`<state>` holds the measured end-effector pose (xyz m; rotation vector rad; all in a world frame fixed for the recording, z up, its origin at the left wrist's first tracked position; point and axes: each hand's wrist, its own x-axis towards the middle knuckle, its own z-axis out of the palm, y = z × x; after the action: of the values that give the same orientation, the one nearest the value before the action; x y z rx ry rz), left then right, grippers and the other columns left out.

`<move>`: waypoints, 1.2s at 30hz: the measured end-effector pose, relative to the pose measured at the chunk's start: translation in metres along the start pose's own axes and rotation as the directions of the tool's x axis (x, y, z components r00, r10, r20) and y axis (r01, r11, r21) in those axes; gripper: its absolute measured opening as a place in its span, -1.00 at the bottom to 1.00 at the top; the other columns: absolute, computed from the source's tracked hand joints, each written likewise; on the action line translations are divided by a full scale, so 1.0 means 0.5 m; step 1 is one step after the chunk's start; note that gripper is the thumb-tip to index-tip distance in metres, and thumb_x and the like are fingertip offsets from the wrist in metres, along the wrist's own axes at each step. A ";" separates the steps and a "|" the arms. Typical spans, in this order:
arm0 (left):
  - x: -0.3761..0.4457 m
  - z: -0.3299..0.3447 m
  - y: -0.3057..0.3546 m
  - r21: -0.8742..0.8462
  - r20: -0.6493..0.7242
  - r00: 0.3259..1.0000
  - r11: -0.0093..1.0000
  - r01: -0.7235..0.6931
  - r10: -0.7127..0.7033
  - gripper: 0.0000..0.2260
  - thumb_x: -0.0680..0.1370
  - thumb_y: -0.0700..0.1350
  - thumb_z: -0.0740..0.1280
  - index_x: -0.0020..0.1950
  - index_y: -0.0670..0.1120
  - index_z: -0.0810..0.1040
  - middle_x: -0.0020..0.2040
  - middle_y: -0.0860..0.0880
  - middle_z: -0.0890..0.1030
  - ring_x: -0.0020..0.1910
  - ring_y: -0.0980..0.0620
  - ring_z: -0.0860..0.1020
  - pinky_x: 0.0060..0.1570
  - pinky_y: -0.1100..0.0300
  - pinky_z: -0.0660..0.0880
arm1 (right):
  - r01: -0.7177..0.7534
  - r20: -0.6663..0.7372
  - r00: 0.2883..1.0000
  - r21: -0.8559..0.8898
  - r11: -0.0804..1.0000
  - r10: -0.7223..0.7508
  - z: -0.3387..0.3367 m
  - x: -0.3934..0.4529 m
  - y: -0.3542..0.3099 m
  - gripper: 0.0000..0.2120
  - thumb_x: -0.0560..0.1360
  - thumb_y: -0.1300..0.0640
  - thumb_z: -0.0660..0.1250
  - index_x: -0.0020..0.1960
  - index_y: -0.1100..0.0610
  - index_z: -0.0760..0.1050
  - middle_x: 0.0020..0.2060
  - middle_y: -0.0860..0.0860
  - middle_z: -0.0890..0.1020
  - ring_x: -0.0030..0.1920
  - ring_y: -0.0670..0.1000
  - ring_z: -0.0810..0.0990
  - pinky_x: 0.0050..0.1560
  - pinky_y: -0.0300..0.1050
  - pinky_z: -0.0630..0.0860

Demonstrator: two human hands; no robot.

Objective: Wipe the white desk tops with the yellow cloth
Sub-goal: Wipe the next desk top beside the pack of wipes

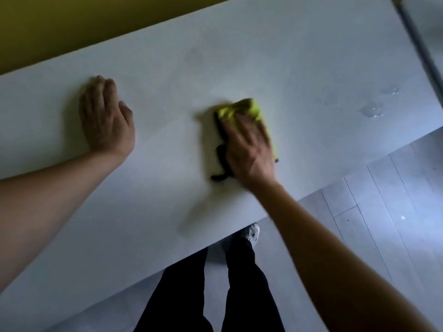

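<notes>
A person in dark trousers and a pale shoe is standing on grey plank flooring at the near edge of a white desk top, leaning over it. The right hand is lying flat with fingers spread, pressing the yellow cloth against the surface near the middle of the desk; the blur there suggests a wiping stroke is under way. Off to the side, the left hand is resting palm-down on the bare top, fingers straight and close together, apparently bracing the body. Farther along, toward the desk's right end, wet patches are glistening, well apart from the cloth. A second desk top is showing at the far right corner, and a yellow wall is running behind. The risk from here is that the stroke misses those wet patches, or only spreads them into streaks.
</notes>
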<state>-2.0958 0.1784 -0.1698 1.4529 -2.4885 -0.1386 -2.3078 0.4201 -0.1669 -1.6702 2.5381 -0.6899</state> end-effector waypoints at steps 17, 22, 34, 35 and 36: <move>-0.283 0.035 0.385 -0.254 0.000 0.977 0.944 -0.208 0.215 -0.53 0.61 -0.23 0.13 0.53 -0.21 0.44 0.55 -0.23 0.41 0.54 -0.26 0.35 0.54 -0.19 0.27 | 0.039 0.056 0.998 0.035 0.999 -0.041 -0.076 -0.210 0.015 -0.48 0.65 -0.08 0.24 0.56 0.05 0.33 0.53 0.08 0.37 0.58 0.06 0.24 0.57 0.17 0.13; -0.283 0.055 0.402 -0.144 -0.009 0.975 0.965 -0.219 0.220 -0.51 0.63 -0.15 0.16 0.57 -0.21 0.37 0.58 -0.23 0.37 0.57 -0.28 0.31 0.58 -0.16 0.19 | 0.025 -0.007 1.000 0.010 1.000 -0.025 -0.111 -0.180 0.177 -0.46 0.62 -0.09 0.26 0.56 0.03 0.33 0.51 0.10 0.40 0.56 0.08 0.28 0.58 0.12 0.12; -0.288 0.053 0.407 -0.110 -0.025 0.978 0.972 -0.206 0.205 -0.51 0.65 -0.13 0.14 0.58 -0.19 0.35 0.60 -0.19 0.34 0.59 -0.22 0.26 0.61 -0.09 0.14 | -0.435 -0.178 0.893 -0.114 0.893 0.412 -0.198 -0.101 0.431 -0.39 0.57 -0.03 0.15 0.61 0.03 0.23 0.52 0.16 0.36 0.54 0.15 0.28 0.59 0.14 0.08; -0.288 0.052 0.409 -0.112 -0.026 0.979 0.973 -0.204 0.202 -0.51 0.64 -0.13 0.15 0.58 -0.19 0.36 0.60 -0.19 0.34 0.59 -0.22 0.26 0.61 -0.10 0.14 | -0.382 -0.174 0.916 -0.100 0.919 0.362 -0.182 -0.121 0.386 -0.40 0.58 -0.02 0.20 0.60 0.06 0.25 0.49 0.18 0.40 0.52 0.16 0.31 0.58 0.16 0.11; -0.287 0.051 0.411 -0.114 -0.028 0.979 0.972 -0.206 0.204 -0.51 0.64 -0.14 0.15 0.58 -0.19 0.36 0.59 -0.19 0.35 0.59 -0.21 0.26 0.61 -0.10 0.15 | -0.313 -0.154 0.942 -0.078 0.946 0.299 -0.167 -0.145 0.333 -0.42 0.59 -0.02 0.23 0.59 0.07 0.28 0.46 0.18 0.43 0.51 0.17 0.34 0.57 0.16 0.14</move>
<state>-2.2084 0.4038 -0.1762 1.1393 -2.5520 -0.2267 -2.4431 0.5673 -0.1698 -1.2419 2.8873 -0.6825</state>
